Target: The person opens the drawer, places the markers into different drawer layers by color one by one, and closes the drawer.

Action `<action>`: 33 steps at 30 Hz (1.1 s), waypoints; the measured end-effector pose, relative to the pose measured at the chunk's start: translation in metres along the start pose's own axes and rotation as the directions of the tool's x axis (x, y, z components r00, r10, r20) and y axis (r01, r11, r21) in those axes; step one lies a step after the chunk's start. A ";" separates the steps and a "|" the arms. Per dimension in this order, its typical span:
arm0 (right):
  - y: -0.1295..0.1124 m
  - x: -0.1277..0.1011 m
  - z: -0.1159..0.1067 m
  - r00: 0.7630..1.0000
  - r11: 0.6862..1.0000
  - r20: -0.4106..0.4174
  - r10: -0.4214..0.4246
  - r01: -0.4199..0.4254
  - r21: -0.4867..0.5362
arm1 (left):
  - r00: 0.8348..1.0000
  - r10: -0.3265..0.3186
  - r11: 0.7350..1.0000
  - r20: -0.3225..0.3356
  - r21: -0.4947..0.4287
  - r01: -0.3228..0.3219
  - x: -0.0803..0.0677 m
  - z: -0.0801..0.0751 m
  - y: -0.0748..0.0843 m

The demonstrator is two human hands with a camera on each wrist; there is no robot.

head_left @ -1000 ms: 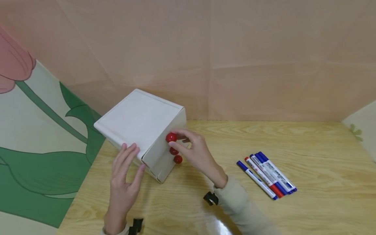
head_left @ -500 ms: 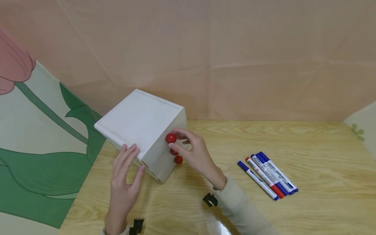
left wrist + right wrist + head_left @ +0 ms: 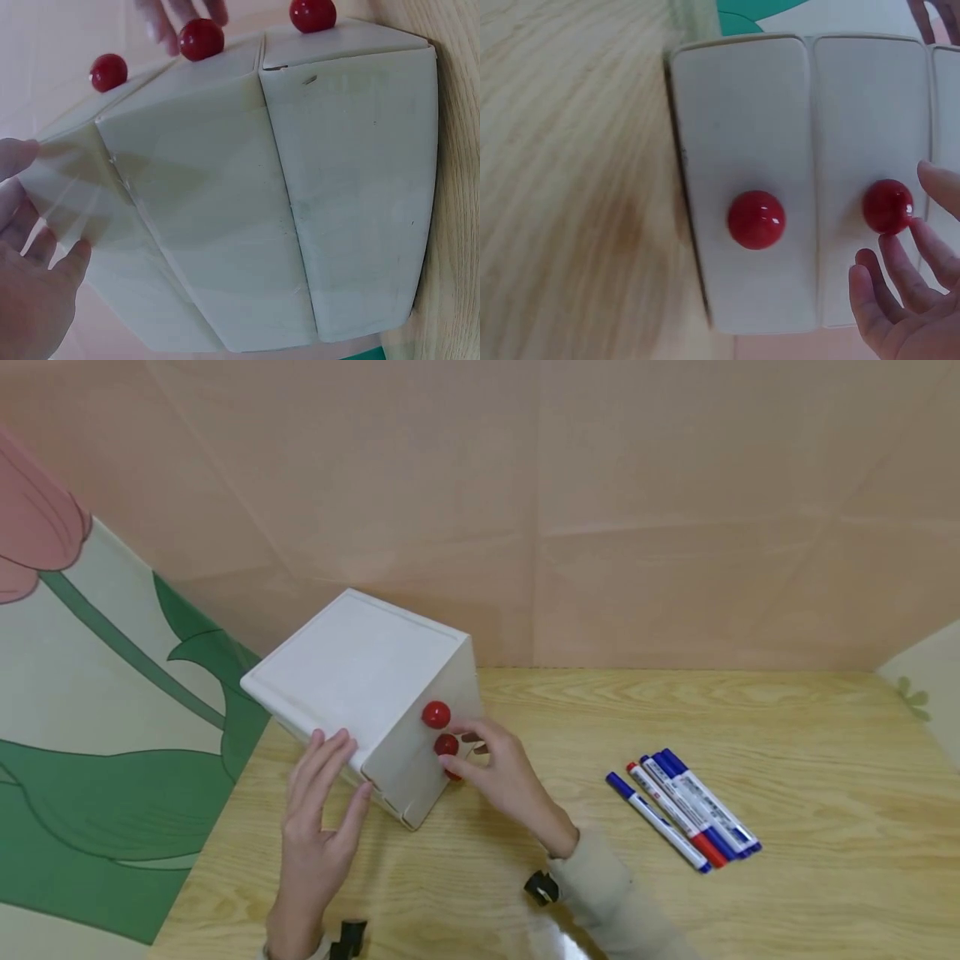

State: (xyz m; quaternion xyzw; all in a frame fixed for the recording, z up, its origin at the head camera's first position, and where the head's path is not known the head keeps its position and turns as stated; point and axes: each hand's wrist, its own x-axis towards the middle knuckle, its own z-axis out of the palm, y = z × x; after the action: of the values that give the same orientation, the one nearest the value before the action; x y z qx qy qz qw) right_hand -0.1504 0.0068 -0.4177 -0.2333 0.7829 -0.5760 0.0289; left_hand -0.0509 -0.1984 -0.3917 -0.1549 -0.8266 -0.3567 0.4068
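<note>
One hand, the left hand (image 3: 318, 835), was nearest, its fingers straight and spread along the near side of the white drawer box (image 3: 356, 668), high up; whether every fingertip touched could not be told. That looked a sound place for bracing: light, flat pressure there would likely have kept the box from sliding or turning. Off to the right, well apart, a group of marker pens (image 3: 686, 810) lay on the desk (image 3: 825, 777), clear of the work. A little farther in, the right hand (image 3: 513, 777) was at the box's front, its thumb and forefinger parted around the middle knob (image 3: 888, 206); one fingertip was at the knob or just beside it while the thumb stood off, so no firm grip showed. A good hold seemed to call for thumb and forefinger meeting across the ball, the other fingers kept off the bottom knob (image 3: 756, 219), and any pull going straight out from the middle drawer front (image 3: 862, 112), slow and level. The top knob (image 3: 437, 714) sat above, untouched. The box stood turned at an angle on the desk, near the pinkish backdrop (image 3: 675, 527) behind it.
</note>
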 end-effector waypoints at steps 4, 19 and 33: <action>0.005 0.000 0.004 1.000 1.000 -0.007 0.009 -0.009 -0.004 | 1.000 0.000 1.000 -0.001 -0.001 0.000 0.000 0.000 0.000; 0.015 0.002 0.011 0.999 0.999 -0.013 0.036 -0.036 -0.006 | 1.000 0.012 1.000 -0.012 0.000 -0.012 0.000 0.001 -0.001; 0.014 -0.002 0.006 1.000 0.999 -0.023 -0.007 0.005 -0.050 | 1.000 0.020 1.000 -0.014 -0.004 -0.020 0.000 0.001 -0.002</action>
State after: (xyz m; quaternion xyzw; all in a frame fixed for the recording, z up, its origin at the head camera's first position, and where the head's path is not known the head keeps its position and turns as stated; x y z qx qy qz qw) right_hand -0.1511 0.0052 -0.4328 -0.2296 0.7967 -0.5590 0.0122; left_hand -0.0520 -0.1990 -0.3929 -0.1616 -0.8215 -0.3553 0.4156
